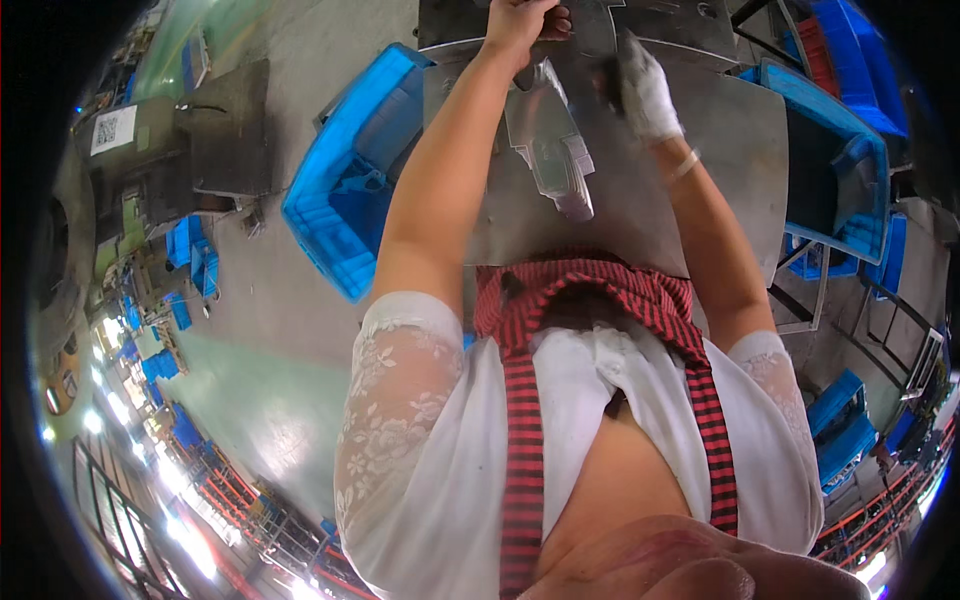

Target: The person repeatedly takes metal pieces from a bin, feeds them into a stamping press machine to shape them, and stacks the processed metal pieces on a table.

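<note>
My left hand (525, 28), bare, is at the far edge of the metal table (640, 215), with its fingers curled closed. What lies in them, if anything, I cannot make out. My right hand (645, 95) wears a white glove with dark fingertips and hovers over the table's right half, smeared by motion; its grip does not show. Between my forearms lies a row of overlapping shiny sheet-metal pieces (555, 155) with stepped edges, pointing toward me. Beyond them a flat metal plate (590, 30) rests on a dark work surface (680, 25), partly cut off by the top edge.
A blue plastic crate (335, 215) stands left of the table, behind my left arm. Another blue crate (865, 175) sits on a metal frame at the right. A dark machine or cabinet (140, 160) with a white label is at the far left.
</note>
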Available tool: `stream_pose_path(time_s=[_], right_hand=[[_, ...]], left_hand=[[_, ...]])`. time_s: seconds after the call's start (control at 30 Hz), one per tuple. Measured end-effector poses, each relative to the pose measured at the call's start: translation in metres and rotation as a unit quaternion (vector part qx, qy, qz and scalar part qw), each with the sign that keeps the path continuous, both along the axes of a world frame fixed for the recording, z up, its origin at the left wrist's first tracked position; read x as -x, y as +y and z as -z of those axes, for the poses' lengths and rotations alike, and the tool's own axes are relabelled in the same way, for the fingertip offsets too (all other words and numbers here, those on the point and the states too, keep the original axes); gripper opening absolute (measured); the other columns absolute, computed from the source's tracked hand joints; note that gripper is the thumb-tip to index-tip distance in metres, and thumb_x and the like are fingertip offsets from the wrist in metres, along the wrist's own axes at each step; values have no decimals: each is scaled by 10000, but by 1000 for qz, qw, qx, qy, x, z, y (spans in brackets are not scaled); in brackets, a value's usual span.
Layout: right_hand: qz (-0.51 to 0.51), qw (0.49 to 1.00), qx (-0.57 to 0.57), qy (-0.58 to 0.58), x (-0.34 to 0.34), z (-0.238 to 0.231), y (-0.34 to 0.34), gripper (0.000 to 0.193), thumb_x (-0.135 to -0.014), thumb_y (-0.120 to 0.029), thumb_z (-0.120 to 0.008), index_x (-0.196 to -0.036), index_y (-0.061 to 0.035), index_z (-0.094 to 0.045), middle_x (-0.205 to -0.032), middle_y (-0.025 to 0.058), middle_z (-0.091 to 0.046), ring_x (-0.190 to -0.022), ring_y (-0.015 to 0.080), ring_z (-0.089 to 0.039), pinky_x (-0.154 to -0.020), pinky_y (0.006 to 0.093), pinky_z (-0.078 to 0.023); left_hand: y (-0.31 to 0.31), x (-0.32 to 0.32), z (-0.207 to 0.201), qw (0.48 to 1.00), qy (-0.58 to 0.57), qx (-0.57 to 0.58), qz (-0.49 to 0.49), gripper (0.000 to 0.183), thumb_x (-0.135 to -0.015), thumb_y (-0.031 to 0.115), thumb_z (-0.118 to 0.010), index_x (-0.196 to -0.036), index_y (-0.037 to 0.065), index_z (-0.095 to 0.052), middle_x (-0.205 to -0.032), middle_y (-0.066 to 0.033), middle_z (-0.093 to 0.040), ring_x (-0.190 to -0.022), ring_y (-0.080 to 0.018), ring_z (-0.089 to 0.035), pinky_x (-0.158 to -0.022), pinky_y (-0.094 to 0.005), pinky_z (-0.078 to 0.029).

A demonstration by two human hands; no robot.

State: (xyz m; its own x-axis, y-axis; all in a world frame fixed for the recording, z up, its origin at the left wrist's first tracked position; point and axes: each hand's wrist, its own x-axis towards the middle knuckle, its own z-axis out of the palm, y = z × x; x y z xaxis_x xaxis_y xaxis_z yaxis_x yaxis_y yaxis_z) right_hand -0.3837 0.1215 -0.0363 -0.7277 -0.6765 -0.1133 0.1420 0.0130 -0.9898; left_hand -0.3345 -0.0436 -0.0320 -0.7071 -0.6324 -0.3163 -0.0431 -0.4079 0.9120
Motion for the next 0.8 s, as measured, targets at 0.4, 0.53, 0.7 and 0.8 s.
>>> stream_pose_path(time_s=[0.4,0.53,0.7,0.8], right_hand=[[74,779,-203,589,96,72,-84,365,-777,-181,-528,-1114,-43,-503,-1033,68,-567,-952,193,-524,-885,283,-365],[15,811,-141,568,96,73,-92,319,-811,-187,-530,-1071,-2,-529,-980,107,-590,-865,198,-550,-810,276,-413],[85,983,20,163,63,35,-81,268,-842,-200,-515,-974,32,-543,-782,106,-592,-693,184,-508,-625,295,-420],[111,971,-38,210,71,45,-90,233,-841,-195,-515,-927,19,-550,-760,96,-587,-676,160,-502,-603,284,-414]], left_hand=[[-13,-116,39,755,-357,550,23,641,-687,456,-634,-1050,-52,-487,-1029,-195,-543,-950,-313,-535,-798,-361,-428],[9,-197,70,753,-537,363,110,654,-663,450,-657,-1049,-52,-493,-1027,-188,-562,-943,-287,-552,-786,-347,-428],[15,-215,89,871,-393,293,-37,467,-709,341,-684,-961,-29,-551,-697,-85,-588,-508,-102,-553,-413,-232,-453],[13,-205,74,876,-419,238,20,331,-733,286,-642,-827,-27,-591,-660,-103,-596,-574,-149,-583,-507,-265,-455]])
